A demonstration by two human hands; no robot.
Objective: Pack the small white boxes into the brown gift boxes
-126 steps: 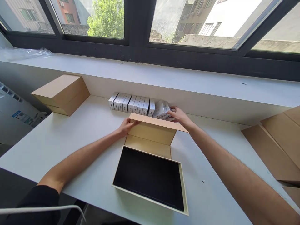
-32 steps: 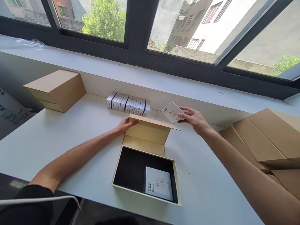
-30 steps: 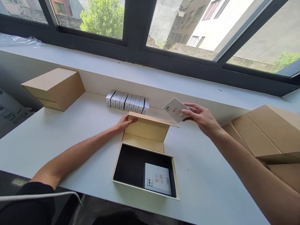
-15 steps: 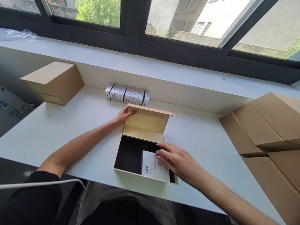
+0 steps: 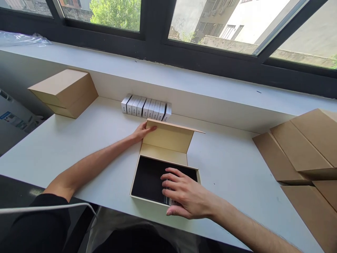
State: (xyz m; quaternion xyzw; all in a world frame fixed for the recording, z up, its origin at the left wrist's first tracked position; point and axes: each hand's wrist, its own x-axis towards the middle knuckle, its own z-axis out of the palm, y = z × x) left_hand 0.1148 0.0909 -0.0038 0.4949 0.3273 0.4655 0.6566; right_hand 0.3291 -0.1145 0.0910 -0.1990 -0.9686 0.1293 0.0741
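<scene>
A tan cardboard box (image 5: 135,197) with a black lining (image 5: 147,178) stands open in front of me, its flap lid (image 5: 171,137) raised at the back. My left hand (image 5: 142,132) is closed on the lid's left edge, thumb on the inside face. Over the right part of the box lies my right hand (image 5: 188,196), open, palm down with the fingers apart. Beneath it is a small white printed carton (image 5: 167,200), almost wholly covered by the hand. Whether the palm presses on the carton, I cannot tell.
A row of several small white cartons (image 5: 146,106) stands by the back ledge. Stacked tan boxes (image 5: 65,90) sit at the left rear, and more tan boxes (image 5: 302,147) fill the right side. A white cable (image 5: 52,208) crosses at lower left.
My right hand has shifted left and toward me, from the carton's right edge to over it, and now covers most of it. My left hand still holds the lid. The view has shifted slightly.
</scene>
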